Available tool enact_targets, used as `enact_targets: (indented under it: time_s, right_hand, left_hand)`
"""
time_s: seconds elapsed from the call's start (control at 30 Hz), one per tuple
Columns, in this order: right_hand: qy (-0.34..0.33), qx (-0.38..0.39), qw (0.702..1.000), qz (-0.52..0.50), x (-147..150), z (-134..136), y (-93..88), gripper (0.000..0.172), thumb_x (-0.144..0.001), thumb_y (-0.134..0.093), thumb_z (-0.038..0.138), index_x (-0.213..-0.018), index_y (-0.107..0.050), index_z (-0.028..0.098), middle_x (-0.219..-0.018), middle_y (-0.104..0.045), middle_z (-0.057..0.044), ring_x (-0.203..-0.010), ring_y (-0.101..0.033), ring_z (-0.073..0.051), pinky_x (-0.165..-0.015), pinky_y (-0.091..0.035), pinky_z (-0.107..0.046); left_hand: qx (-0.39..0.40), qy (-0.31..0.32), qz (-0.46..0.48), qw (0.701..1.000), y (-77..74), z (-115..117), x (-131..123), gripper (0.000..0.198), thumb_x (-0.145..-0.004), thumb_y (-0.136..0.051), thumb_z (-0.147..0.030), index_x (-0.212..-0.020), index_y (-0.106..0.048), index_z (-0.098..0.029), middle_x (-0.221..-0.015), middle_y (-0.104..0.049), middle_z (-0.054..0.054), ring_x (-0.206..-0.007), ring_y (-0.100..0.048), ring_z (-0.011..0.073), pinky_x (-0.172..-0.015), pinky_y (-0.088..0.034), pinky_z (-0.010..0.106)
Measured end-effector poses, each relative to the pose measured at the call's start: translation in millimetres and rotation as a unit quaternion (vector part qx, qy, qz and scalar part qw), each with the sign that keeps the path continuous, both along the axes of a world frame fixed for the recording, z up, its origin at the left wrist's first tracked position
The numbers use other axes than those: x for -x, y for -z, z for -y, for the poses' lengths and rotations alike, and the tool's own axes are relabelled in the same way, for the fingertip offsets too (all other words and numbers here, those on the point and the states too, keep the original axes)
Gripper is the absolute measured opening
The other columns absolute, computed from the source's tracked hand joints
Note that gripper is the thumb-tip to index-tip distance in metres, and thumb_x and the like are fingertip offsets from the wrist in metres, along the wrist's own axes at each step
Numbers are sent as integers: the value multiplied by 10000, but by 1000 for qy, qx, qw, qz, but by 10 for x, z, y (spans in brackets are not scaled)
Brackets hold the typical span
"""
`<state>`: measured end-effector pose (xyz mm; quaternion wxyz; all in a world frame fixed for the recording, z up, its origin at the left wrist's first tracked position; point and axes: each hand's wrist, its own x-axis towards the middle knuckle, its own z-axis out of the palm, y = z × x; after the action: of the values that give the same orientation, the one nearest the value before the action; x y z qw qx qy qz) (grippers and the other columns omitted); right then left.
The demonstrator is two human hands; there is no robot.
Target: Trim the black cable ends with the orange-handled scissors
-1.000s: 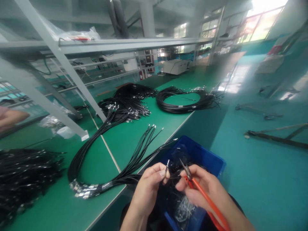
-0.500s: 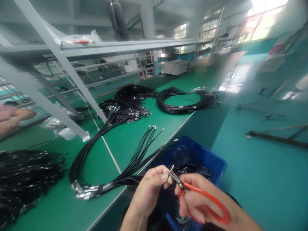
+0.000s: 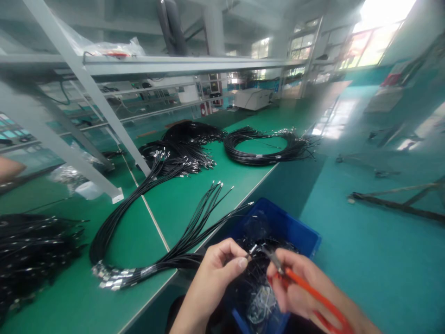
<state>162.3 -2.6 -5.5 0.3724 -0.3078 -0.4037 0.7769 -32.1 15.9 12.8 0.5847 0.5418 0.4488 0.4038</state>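
Observation:
My left hand (image 3: 224, 266) pinches a black cable (image 3: 248, 254) near its end, thumb against forefinger, and the silver tip sticks out to the right. In my right hand (image 3: 299, 283) are red-handled scissors (image 3: 290, 274) with short dark blades. The blades point toward the cable end, a small gap away from it. Both hands hover above a blue bin (image 3: 295, 222) with dark cable scraps and clear strands inside. To the left, a bundle of black cables (image 3: 114, 222) curves over the green table, wrapped with silvery tape near its bend.
A coil of black cables (image 3: 257, 157) and further cable piles (image 3: 191, 139) lie farther back on the table (image 3: 160, 199). A dark cable heap (image 3: 34, 255) sits at the left. Grey shelf posts (image 3: 100, 102) rise from the table. Another person's arm (image 3: 10, 169) shows at the left edge.
The scissors have drawn back to the right from the cable tip, which their blades were touching. The other person's arm has moved mostly out of view at the left.

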Motion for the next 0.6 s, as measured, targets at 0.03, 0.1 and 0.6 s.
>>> enact_targets:
  time_s: [0.03,0.1,0.6]
  right_hand:
    - [37,0,999,-29,-35,-2,-6,378,-640,-747,417,-887,-587,180,-592,-625,-13,-476,-402,-80,-451,-260,-197]
    - [94,6,993,-65,-97,-8,-34,360,-692,-711,424,-932,-591,184,-611,-600,-14,-523,-415,-101,-483,-271,-217]
    - [231,31,973,5,-164,-43,32,337,-654,-762,301,-947,-617,224,-648,-608,-21,-421,-389,-100,-409,-311,-257]
  left_hand:
    - [-36,-17,-60,997,-8,15,-28,104,-773,-620,-234,-693,-591,-173,-662,-537,-1,-641,-446,147,-633,-326,252]
    - [-117,-49,-171,977,-27,45,-87,93,-784,-611,-218,-695,-616,-193,-676,-562,7,-679,-491,173,-681,-331,279]
    - [-240,-23,-511,825,183,-36,-147,73,-801,-583,-272,-791,-655,-268,-792,-658,17,-770,-561,209,-686,-340,304]
